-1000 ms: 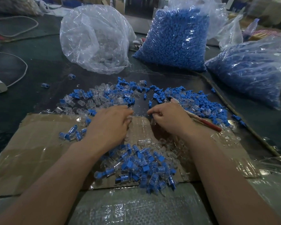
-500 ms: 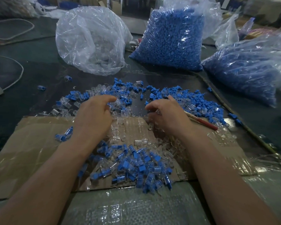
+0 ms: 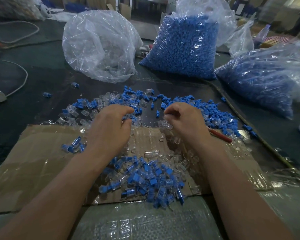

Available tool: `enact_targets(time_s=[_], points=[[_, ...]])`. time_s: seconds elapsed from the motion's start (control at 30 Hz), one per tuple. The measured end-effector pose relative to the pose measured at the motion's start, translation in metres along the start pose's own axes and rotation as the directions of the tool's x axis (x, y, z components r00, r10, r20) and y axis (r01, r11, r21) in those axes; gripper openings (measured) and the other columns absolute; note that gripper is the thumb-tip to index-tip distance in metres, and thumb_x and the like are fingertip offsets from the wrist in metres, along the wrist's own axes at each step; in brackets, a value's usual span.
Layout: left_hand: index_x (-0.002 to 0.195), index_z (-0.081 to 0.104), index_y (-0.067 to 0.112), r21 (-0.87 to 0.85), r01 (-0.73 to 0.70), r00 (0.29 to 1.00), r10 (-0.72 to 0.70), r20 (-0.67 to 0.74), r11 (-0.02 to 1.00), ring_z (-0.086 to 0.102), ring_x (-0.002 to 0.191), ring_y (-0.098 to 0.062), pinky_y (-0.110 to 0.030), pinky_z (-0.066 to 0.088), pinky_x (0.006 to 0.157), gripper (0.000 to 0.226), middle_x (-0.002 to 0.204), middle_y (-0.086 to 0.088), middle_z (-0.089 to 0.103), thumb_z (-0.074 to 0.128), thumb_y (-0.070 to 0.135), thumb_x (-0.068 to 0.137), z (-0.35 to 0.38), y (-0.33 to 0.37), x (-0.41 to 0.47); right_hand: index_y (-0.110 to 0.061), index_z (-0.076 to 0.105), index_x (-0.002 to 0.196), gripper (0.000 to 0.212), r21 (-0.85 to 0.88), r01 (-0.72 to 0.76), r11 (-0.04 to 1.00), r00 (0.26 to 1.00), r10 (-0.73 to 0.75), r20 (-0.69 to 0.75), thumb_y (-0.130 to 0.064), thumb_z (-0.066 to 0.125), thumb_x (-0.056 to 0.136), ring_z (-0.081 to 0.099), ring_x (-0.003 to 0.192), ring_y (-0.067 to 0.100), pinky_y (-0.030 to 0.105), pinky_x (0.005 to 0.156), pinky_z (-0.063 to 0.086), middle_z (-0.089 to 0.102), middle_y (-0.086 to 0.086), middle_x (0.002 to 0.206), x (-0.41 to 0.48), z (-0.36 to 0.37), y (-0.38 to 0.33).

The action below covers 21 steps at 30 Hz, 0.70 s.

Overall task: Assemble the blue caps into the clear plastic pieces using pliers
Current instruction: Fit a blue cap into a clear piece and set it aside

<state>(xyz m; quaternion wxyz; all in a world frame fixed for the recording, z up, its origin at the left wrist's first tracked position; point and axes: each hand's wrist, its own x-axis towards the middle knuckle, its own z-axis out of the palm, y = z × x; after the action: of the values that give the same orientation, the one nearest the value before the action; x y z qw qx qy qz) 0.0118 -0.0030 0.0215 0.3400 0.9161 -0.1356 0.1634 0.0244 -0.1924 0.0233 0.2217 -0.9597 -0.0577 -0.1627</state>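
Blue caps and clear pieces lie mixed in an arc on the dark table, at 12 o'clock from both hands. The left hand curls its grip over caps at the arc's near edge, thumb and fingers almost together; I cannot tell whether a cap is clamped. The right hand has its grip pinched on a clear piece at its fingertips. The red handle of the pliers juts out at 4 o'clock from that wrist. A pile of capped pieces sits on the cardboard at 6 o'clock, between the forearms.
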Motion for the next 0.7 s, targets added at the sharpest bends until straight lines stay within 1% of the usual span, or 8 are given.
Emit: enact_targets(time_s=[0.1, 0.17, 0.27, 0.4, 0.47, 0.53, 0.6, 0.7], points=[[0.118, 0.061, 0.010, -0.010, -0.002, 1.000, 0.002, -0.010, 1.000, 0.052, 0.114, -0.017, -0.020, 0.026, 0.091, 0.031, 0.121, -0.006, 0.061, 0.056, 0.007, 0.088, 0.000, 0.001, 0.000, -0.012, 0.062, 0.110, 0.021, -0.067, -0.054, 0.996, 0.998, 0.056, 0.033, -0.016, 0.053, 0.091, 0.046, 0.083, 0.008, 0.021, 0.074, 0.034, 0.057, 0.001, 0.098, 0.008, -0.002, -0.002], [0.118, 0.061, 0.010, -0.011, -0.003, 1.000, 0.002, -0.007, 1.000, 0.052, 0.114, -0.018, -0.021, 0.026, 0.092, 0.031, 0.121, -0.007, 0.061, 0.056, 0.007, 0.088, -0.001, 0.000, 0.000, -0.011, 0.065, 0.105, 0.020, -0.119, -0.072, 0.990, 0.994, 0.081, 0.068, -0.014, 0.051, 0.092, 0.049, 0.086, 0.012, 0.023, 0.075, 0.035, 0.059, 0.006, 0.105, 0.017, -0.001, -0.005], [0.117, 0.061, 0.010, -0.009, 0.008, 1.000, -0.008, 0.001, 1.000, 0.051, 0.115, -0.019, -0.023, 0.027, 0.093, 0.030, 0.122, -0.008, 0.060, 0.057, 0.008, 0.088, -0.001, -0.001, 0.001, -0.010, 0.068, 0.098, 0.018, -0.141, -0.081, 0.987, 0.988, 0.098, 0.118, -0.012, 0.053, 0.091, 0.054, 0.087, 0.016, 0.022, 0.073, 0.036, 0.064, 0.007, 0.103, 0.029, -0.001, -0.009], [0.116, 0.062, 0.010, -0.002, 0.005, 1.000, -0.005, 0.003, 1.000, 0.052, 0.114, -0.020, -0.023, 0.027, 0.090, 0.029, 0.121, -0.008, 0.061, 0.057, 0.009, 0.087, -0.001, 0.000, 0.000, -0.011, 0.070, 0.098, 0.015, -0.021, 0.001, 1.000, 0.970, 0.004, 0.243, -0.012, 0.058, 0.088, 0.059, 0.091, 0.014, 0.018, 0.075, 0.038, 0.068, 0.004, 0.101, 0.033, 0.006, -0.025], [0.116, 0.062, 0.010, 0.014, 0.002, 1.000, -0.002, 0.004, 1.000, 0.052, 0.112, -0.020, -0.023, 0.027, 0.089, 0.029, 0.120, -0.008, 0.061, 0.057, 0.010, 0.087, 0.000, -0.001, 0.000, -0.012, 0.070, 0.098, 0.015, 0.027, 0.049, 0.998, 0.939, -0.056, 0.341, -0.011, 0.061, 0.086, 0.059, 0.098, 0.015, 0.019, 0.082, 0.039, 0.067, 0.003, 0.108, 0.032, 0.013, -0.036], [0.115, 0.063, 0.011, 0.022, 0.000, 1.000, -0.001, 0.005, 1.000, 0.052, 0.111, -0.021, -0.023, 0.027, 0.088, 0.029, 0.119, -0.009, 0.061, 0.057, 0.010, 0.087, 0.000, -0.001, 0.001, -0.014, 0.070, 0.098, 0.015, 0.021, 0.097, 0.995, 0.902, -0.097, 0.420, -0.013, 0.062, 0.086, 0.057, 0.104, 0.016, 0.021, 0.085, 0.039, 0.064, 0.002, 0.116, 0.031, 0.020, -0.042], [0.115, 0.063, 0.011, 0.019, -0.002, 1.000, 0.002, 0.004, 1.000, 0.052, 0.111, -0.021, -0.024, 0.027, 0.088, 0.028, 0.118, -0.009, 0.062, 0.058, 0.010, 0.087, 0.000, -0.001, 0.001, -0.013, 0.070, 0.098, 0.014, 0.013, 0.124, 0.992, 0.889, -0.117, 0.443, -0.013, 0.061, 0.086, 0.059, 0.101, 0.017, 0.025, 0.086, 0.043, 0.065, 0.003, 0.114, 0.029, 0.024, -0.042], [0.115, 0.063, 0.010, 0.018, -0.008, 1.000, 0.008, 0.000, 1.000, 0.053, 0.112, -0.020, -0.023, 0.027, 0.089, 0.028, 0.118, -0.008, 0.062, 0.057, 0.010, 0.087, 0.000, -0.002, 0.001, -0.011, 0.070, 0.098, 0.015, 0.016, 0.095, 0.995, 0.906, -0.093, 0.413, -0.012, 0.059, 0.088, 0.060, 0.093, 0.015, 0.026, 0.084, 0.045, 0.068, 0.004, 0.104, 0.025, 0.024, -0.039]])
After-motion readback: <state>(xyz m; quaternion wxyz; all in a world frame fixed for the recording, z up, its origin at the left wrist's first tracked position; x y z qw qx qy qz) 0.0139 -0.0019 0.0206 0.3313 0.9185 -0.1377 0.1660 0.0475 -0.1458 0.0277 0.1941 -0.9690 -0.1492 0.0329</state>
